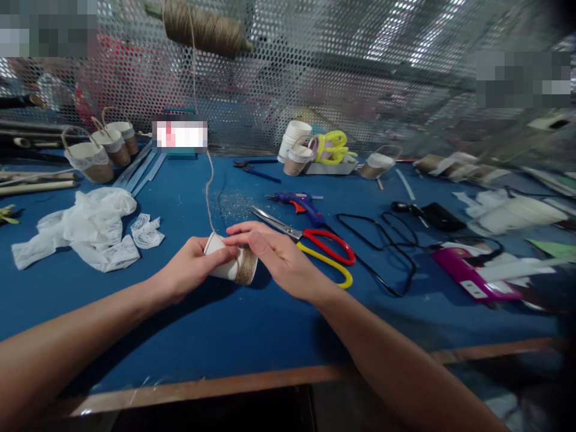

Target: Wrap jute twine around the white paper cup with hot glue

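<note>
My left fingers (219, 258) grip the cup (228, 271) over the surface (252, 342); my right fingers (243, 228) lie across it, hold unclear. I judge twine (209, 192) winding in hand; the next turn calls for steady tension from the spool (204, 30).

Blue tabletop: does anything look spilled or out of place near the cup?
Yes: pale flecks lie scattered on the tabletop beyond the cup, beside the glue gun. They look like uncleared debris, though they are too small to identify.
</note>
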Demonstrator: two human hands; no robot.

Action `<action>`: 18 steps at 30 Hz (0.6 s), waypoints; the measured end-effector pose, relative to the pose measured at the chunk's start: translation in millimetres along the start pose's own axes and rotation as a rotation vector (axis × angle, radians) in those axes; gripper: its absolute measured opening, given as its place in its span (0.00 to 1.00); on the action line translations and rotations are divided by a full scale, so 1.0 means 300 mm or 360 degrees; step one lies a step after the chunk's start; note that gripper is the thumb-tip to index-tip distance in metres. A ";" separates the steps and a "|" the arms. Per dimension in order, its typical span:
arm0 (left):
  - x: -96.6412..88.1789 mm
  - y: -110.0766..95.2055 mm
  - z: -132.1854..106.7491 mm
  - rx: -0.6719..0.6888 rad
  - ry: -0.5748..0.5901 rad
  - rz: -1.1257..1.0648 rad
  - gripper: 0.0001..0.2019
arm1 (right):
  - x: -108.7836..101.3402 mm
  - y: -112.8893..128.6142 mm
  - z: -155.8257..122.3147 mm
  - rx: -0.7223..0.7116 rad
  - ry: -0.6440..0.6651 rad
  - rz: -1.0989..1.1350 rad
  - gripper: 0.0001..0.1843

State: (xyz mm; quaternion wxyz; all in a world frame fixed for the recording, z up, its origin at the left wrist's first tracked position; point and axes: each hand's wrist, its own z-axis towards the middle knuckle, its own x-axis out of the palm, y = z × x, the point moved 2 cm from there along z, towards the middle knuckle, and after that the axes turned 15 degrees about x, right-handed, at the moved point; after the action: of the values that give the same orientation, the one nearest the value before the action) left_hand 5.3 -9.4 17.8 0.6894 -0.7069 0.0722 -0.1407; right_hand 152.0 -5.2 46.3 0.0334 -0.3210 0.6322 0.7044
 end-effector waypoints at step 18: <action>-0.030 0.015 0.016 0.0216 -0.0018 0.0298 0.13 | -0.395 -0.272 0.177 0.1150 -0.0756 -0.0983 0.05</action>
State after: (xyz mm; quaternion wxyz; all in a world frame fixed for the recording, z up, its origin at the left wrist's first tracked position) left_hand -1.3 -2.5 12.4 0.7462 -0.6496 0.1242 -0.0763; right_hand 261.1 101.9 33.6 0.4900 -0.2920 0.6856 0.4523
